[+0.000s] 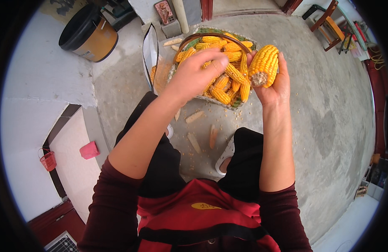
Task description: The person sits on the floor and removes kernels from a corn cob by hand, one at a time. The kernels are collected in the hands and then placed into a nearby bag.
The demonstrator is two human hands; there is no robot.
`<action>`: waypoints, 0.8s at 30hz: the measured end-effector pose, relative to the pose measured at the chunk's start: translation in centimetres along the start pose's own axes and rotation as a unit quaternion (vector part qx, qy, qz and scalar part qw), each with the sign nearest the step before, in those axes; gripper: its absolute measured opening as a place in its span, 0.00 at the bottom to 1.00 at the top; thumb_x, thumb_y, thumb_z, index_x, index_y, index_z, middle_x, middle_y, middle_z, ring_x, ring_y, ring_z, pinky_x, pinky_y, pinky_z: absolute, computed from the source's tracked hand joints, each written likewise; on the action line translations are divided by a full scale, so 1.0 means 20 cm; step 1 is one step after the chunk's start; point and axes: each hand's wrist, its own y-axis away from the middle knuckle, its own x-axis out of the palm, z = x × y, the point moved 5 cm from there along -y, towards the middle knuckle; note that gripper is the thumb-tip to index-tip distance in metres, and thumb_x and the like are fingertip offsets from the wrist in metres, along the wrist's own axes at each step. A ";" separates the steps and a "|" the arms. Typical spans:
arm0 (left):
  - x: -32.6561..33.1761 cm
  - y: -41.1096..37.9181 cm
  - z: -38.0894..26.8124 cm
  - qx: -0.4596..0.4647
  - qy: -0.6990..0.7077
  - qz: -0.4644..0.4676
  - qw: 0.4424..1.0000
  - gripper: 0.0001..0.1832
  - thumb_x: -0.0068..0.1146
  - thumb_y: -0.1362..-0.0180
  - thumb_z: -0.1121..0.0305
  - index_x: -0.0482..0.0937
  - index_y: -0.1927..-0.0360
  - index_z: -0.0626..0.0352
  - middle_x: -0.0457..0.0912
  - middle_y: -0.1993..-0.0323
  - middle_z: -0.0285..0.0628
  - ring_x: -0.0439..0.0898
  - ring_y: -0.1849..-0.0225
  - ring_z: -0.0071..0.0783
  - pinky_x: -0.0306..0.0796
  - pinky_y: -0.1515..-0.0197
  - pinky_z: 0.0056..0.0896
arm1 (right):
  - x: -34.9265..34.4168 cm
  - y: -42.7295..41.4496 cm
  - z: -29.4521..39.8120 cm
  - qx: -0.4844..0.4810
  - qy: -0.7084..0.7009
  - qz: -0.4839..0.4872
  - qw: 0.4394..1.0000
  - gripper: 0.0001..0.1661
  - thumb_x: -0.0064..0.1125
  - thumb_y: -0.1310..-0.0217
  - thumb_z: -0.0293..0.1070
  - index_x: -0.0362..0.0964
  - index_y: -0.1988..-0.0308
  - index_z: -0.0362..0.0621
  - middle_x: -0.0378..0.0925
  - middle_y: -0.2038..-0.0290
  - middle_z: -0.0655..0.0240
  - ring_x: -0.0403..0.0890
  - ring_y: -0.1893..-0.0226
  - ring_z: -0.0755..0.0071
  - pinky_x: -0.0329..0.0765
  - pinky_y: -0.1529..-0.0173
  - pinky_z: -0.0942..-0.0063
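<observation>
A wide basket full of yellow corn cobs stands on the concrete floor in front of me, with a brown handle arching over it. My right hand grips a thick ear of corn at the basket's right side, its pale broken end facing me. Over the left part of the basket is my left hand, palm down with curled fingers. Its fingertips are partly hidden, so whether it holds a cob cannot be told. An open white sack stands just left of the basket, with some yellow corn visible inside.
Stripped cobs and loose kernels lie on the floor between my feet and the basket. A black and orange bucket stands at the upper left. Behind the basket, a phone leans on a block. A wooden chair is at the upper right.
</observation>
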 end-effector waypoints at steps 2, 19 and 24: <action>0.01 0.02 -0.02 0.071 -0.177 -0.041 0.981 0.22 0.53 0.38 0.57 0.76 0.53 0.69 0.73 0.46 0.46 0.71 0.43 0.36 0.63 0.43 0.32 | 0.01 0.01 -0.03 0.021 -0.008 0.013 1.000 0.27 0.48 0.35 0.47 0.62 0.49 0.33 0.71 0.54 0.47 0.74 0.54 0.48 0.73 0.46 0.53; 0.12 0.02 -0.06 -0.100 0.259 0.002 0.961 0.23 0.50 0.36 0.59 0.66 0.47 0.68 0.75 0.53 0.44 0.78 0.58 0.29 0.74 0.53 0.28 | 0.10 0.05 -0.07 -0.055 0.052 0.114 0.991 0.25 0.50 0.36 0.45 0.61 0.47 0.38 0.68 0.47 0.52 0.68 0.43 0.54 0.64 0.38 0.56; 0.14 0.03 -0.02 -0.145 0.292 0.093 0.941 0.20 0.47 0.35 0.60 0.68 0.48 0.67 0.76 0.56 0.42 0.78 0.61 0.27 0.74 0.54 0.29 | 0.09 0.05 -0.07 -0.062 0.101 0.096 0.988 0.26 0.50 0.36 0.47 0.63 0.49 0.37 0.69 0.48 0.53 0.70 0.45 0.57 0.65 0.39 0.58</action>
